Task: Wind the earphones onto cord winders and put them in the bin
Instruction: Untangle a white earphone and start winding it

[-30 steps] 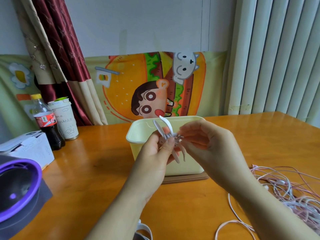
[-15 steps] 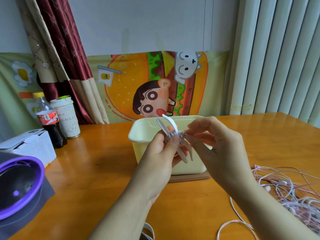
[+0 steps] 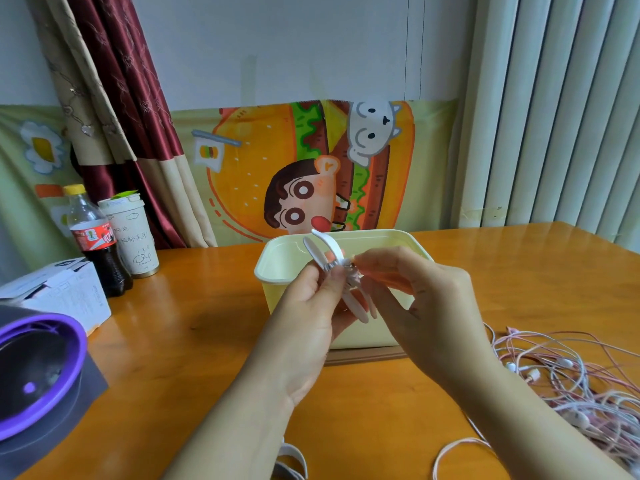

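Both hands raised over the table (image 3: pixel 194 341), in front of the bin (image 3: pixel 277 252), meeting at one winder (image 3: pixel 330 258).

- Winder: white, prongs at both ends, tilted. Upper prongs stand above the bin's near rim; lower prongs point down in front of the bin's wall. Cord is wound round its middle, between the two hands.
- Left hand (image 3: pixel 311 317): thumb and fingers curled, pinching the winder from the left, just below the wound middle.
- Right hand (image 3: pixel 429 306): fingers curled, thumb and fingertips pinching at the wound middle from the right. Cannot tell whether they hold the cord end or the winder body.
- Hands nearly touch at the winder, which is above the table and not in the bin.
- Bin: pale yellow, open top, on a brown board (image 3: pixel 367 356). Inside is not visible past the hands.
- Loose earphones (image 3: pixel 571 386): pink and white tangle on the table, right of the right forearm, apart from both hands.
- Left side of table: cola bottle (image 3: pixel 93 244), paper cup (image 3: pixel 133 233), white box (image 3: pixel 65 292), purple-rimmed object (image 3: pixel 38 372).
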Action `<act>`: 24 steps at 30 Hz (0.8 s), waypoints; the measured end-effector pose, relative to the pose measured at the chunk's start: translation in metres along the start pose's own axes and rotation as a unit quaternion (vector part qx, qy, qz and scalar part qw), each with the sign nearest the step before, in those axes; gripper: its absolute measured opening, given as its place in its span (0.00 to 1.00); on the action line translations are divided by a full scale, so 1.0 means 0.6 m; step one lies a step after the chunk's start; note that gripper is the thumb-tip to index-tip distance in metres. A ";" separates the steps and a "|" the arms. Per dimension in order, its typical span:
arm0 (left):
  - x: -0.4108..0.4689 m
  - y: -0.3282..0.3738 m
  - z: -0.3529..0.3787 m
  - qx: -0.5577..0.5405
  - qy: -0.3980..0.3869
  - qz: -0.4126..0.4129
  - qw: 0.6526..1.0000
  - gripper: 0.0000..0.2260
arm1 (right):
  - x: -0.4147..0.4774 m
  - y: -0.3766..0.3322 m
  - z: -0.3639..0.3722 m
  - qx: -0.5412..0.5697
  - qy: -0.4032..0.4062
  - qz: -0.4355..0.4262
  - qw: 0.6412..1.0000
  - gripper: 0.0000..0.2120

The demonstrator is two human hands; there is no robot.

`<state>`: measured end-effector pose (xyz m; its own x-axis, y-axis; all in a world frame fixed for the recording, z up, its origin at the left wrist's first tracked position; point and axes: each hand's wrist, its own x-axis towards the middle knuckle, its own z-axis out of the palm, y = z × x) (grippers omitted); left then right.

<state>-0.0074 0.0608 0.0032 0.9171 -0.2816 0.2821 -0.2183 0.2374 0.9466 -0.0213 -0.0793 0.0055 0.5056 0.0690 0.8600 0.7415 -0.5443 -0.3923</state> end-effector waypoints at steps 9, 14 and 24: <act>0.002 0.011 -0.009 -0.026 -0.017 -0.037 0.999 0.12 | -0.001 -0.002 0.001 -0.004 -0.014 -0.006 1.000 0.10; 0.003 0.007 -0.015 -0.036 -0.021 -0.055 0.998 0.13 | -0.005 -0.004 0.005 -0.016 -0.016 0.002 1.000 0.10; 0.005 0.012 -0.014 -0.091 -0.030 -0.071 0.993 0.16 | -0.006 -0.013 0.007 0.007 -0.049 0.029 0.998 0.15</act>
<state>-0.0037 0.0694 0.0097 0.9114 -0.3781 0.1626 -0.0202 0.3533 0.9353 -0.0274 -0.0720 0.0041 0.5882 0.1197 0.7998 0.7154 -0.5381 -0.4457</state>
